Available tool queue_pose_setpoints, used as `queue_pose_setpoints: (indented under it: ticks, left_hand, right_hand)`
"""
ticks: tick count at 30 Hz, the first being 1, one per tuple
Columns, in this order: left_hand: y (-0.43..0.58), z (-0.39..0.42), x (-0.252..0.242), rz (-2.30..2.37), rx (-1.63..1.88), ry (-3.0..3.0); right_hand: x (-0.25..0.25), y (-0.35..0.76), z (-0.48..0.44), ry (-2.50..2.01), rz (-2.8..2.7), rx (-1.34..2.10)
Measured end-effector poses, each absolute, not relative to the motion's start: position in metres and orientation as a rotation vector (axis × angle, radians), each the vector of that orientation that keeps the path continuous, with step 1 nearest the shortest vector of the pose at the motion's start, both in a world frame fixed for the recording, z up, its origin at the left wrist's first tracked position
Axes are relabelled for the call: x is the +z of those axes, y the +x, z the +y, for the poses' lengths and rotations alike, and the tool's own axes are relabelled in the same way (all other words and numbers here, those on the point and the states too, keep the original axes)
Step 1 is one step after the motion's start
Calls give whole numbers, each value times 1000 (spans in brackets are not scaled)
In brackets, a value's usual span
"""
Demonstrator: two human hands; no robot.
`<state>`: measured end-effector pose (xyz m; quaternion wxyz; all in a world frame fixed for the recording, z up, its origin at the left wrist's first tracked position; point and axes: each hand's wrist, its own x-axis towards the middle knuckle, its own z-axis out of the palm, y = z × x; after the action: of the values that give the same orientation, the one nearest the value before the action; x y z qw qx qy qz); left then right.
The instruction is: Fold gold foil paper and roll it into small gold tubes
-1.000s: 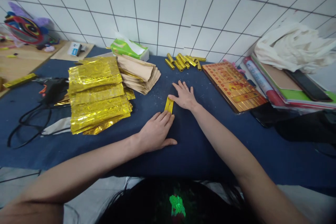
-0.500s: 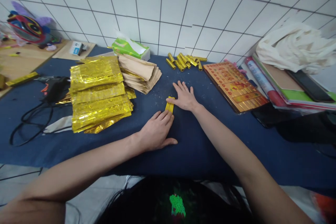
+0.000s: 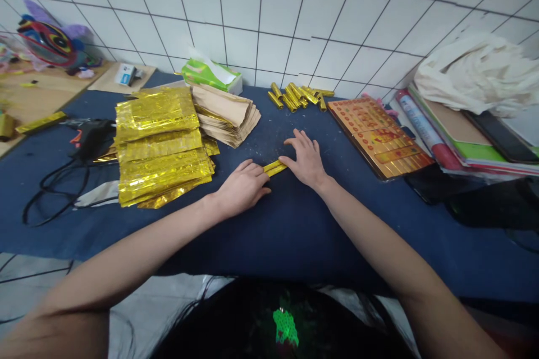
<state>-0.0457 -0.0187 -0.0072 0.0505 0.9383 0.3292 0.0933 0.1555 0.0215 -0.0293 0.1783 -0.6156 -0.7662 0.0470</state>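
A narrow folded gold foil strip (image 3: 275, 168) lies on the dark blue cloth (image 3: 303, 224), slanting between my two hands. My left hand (image 3: 241, 186) lies flat, palm down, its fingertips pressing the strip's left end. My right hand (image 3: 307, 161) also lies flat with fingers spread, its thumb and forefinger on the strip's right end. A big stack of gold foil sheets (image 3: 160, 143) is to the left of my left hand, with a pile of brown paper sheets (image 3: 225, 114) behind it. Several finished gold rolls (image 3: 297, 96) lie at the back by the tiled wall.
A red and gold printed board (image 3: 379, 134) lies to the right, beside books and white cloth (image 3: 475, 76). A green tissue pack (image 3: 210, 74) stands at the back. A black glue gun with its cable (image 3: 90, 137) lies at the left, next to a wooden table (image 3: 37, 90).
The gold strip has turned from nearly upright to slanting sideways. My left hand moved forward and left onto its end; my right hand shifted slightly right.
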Motion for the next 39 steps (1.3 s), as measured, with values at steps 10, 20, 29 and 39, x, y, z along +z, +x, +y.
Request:
queue_pose_setpoints:
  ticks: [10,20,29,39]
  left_hand:
    - [-42,-5,-8,1027,327,2864]
    - [-39,-11,-10,1186,301,2850]
    - [-37,-2,-7,1297,207,2705]
    - [-29,12,-2,1491,19,2489]
  right_hand:
    - [-27,169,5,-1347,-2388,333]
    - [-30,166,4,-1283,-2322,263]
    - [-18,166,16,-1290,-2433,362]
    - [-7,157,31,-1621,-2417,537]
